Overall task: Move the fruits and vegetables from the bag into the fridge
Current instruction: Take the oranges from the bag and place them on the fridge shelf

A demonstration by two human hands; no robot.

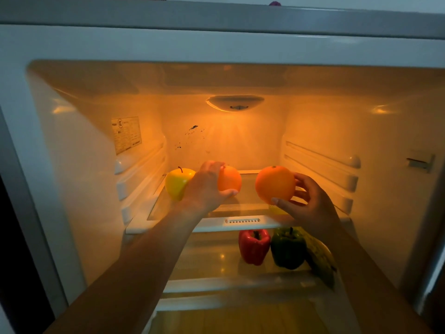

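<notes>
Left hand (207,186): grips small round orange fruit (230,180), centre frame, over clear glass fridge shelf (248,198).
Right hand (310,203): pinches larger round orange fruit (274,184), centre right.
Placing: set both down gently, apart, steadied against rolling.

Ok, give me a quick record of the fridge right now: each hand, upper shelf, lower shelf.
left hand: grips smaller round orange over upper glass shelf
right hand: holds larger round orange over same shelf
oranges touching shelf: cannot tell
upper shelf, left: yellow apple, beside left hand
lower shelf: red bell pepper, green bell pepper, yellow-green banana at right
</notes>
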